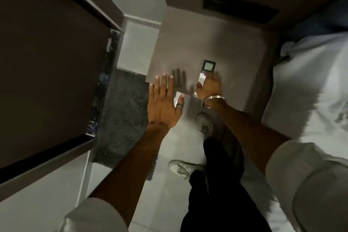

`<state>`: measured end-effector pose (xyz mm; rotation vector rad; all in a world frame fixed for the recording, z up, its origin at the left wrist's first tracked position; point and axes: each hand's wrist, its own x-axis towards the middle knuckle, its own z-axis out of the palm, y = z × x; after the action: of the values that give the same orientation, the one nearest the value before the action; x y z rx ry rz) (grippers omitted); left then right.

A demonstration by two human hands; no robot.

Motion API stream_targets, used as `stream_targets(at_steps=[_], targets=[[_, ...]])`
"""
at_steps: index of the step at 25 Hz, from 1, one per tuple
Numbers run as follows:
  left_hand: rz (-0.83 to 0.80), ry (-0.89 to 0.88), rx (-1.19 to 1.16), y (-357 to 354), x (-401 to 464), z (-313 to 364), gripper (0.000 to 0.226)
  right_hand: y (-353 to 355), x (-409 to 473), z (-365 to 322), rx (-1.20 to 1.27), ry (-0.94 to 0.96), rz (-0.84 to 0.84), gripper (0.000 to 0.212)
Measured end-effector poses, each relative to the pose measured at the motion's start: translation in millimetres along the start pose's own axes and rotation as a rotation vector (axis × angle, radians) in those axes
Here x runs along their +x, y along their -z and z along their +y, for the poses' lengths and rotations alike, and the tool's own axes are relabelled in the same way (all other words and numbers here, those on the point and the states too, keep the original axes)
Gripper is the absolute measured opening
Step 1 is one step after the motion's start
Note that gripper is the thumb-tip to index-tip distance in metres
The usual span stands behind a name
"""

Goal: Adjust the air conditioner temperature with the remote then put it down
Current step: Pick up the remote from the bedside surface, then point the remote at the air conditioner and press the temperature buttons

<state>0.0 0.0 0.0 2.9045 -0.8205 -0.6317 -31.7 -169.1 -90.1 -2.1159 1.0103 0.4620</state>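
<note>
A slim remote (pixel 206 70) with a small grey screen at its far end lies lengthwise over the bedside table top (pixel 207 39). My right hand (pixel 208 86), with a metal bangle on the wrist, is wrapped around the remote's near end. Whether the remote rests on the table or hovers just above it, I cannot tell. My left hand (pixel 164 100) is spread flat, fingers apart, over the table's front left corner, holding nothing. A ring sits on its thumb.
A white-sheeted bed (pixel 310 84) borders the table on the right. A dark cabinet panel (pixel 52 58) stands to the left, and a dark shaggy rug (pixel 120 115) lies below it. My legs and pale shoes (pixel 205 124) are on the light floor.
</note>
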Motion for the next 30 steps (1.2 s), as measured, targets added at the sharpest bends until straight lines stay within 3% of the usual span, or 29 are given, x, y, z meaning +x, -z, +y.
stream_targets(at_steps=[4, 7, 9, 13, 16, 18, 23, 30], targets=[[-0.092, -0.007, 0.035, -65, 41, -3, 0.077, -39, 67, 20, 0.089, -0.279, 0.084, 0.107], [-0.079, -0.016, 0.017, -73, 40, -13, 0.075, -55, 83, 18, 0.110, -0.388, 0.110, 0.110], [-0.052, -0.023, 0.007, -53, 33, -14, 0.075, -45, 77, 11, 0.174, -0.412, 0.055, 0.090], [0.071, -0.067, 0.029, 28, 29, -27, 0.073, 9, 46, -52, 0.485, -0.306, -0.072, 0.029], [0.280, -0.020, 0.060, 129, 24, -50, 0.072, 71, 11, -150, 0.771, -0.074, -0.182, 0.047], [0.474, 0.028, 0.097, 216, 5, -67, 0.070, 119, -28, -233, 0.915, 0.180, -0.334, 0.055], [1.012, 0.207, 0.261, 443, -127, -120, 0.070, 237, -217, -439, 0.937, 0.876, -0.573, 0.053], [1.524, 0.421, 0.488, 622, -358, -152, 0.075, 313, -489, -557, 0.814, 1.389, -0.776, 0.045]])
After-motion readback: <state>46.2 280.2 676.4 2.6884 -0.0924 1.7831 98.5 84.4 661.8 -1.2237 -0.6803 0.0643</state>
